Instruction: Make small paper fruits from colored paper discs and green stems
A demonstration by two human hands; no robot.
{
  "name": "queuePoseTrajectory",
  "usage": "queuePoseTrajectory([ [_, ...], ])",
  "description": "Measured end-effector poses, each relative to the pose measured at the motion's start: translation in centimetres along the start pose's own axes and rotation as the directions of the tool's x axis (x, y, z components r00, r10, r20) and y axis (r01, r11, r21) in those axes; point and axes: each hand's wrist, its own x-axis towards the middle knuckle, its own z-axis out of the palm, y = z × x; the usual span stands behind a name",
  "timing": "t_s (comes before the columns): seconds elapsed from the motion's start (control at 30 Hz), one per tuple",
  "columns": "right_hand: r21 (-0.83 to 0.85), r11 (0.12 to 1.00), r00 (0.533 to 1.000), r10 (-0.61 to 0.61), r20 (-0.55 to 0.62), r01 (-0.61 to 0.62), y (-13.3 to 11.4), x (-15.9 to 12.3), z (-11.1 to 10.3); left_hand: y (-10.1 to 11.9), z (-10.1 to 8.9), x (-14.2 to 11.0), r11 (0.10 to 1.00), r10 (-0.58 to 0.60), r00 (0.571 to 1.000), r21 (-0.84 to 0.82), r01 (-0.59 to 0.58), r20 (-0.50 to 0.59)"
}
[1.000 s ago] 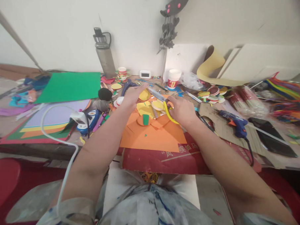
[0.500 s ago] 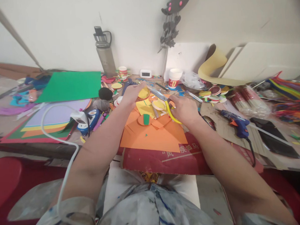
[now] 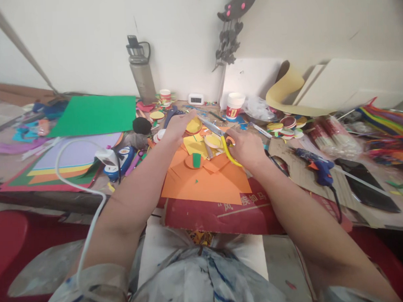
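My right hand [image 3: 246, 147] is closed around the yellow-handled scissors [image 3: 215, 127], whose blades point up and left. Their tips come close to the fingertips of my left hand [image 3: 180, 127]. Those left fingers are pinched together; what lies between them is too small to make out. Just beneath sits a yellow round piece [image 3: 194, 125]. Below the blades are yellow paper scraps [image 3: 193, 145] and another pale yellow disc [image 3: 213, 141]. Nearer to me an orange disc with a green patch [image 3: 196, 160] rests on orange paper sheets [image 3: 206, 186].
A red cardboard sheet [image 3: 221, 219] lies under the orange paper. On the right are a blue glue gun [image 3: 319, 166], its cord and a black phone [image 3: 366, 184]. A paper cup [image 3: 234, 106] and a bottle [image 3: 142, 73] stand behind. A white cable [image 3: 91, 227] crosses my left side.
Both hands stay in nearly the same place. The lower yellow scissor handle has shifted slightly to the left.
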Motion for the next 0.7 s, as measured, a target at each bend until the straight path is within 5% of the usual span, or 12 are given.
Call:
queuePoseTrajectory([
  [0.7, 0.027, 1.000, 1.000, 0.013, 0.018, -0.013, -0.08, -0.04, -0.44, 0.43, 0.12, -0.53, 0.993, 0.041, 0.999, 0.109, -0.037, -0.033],
])
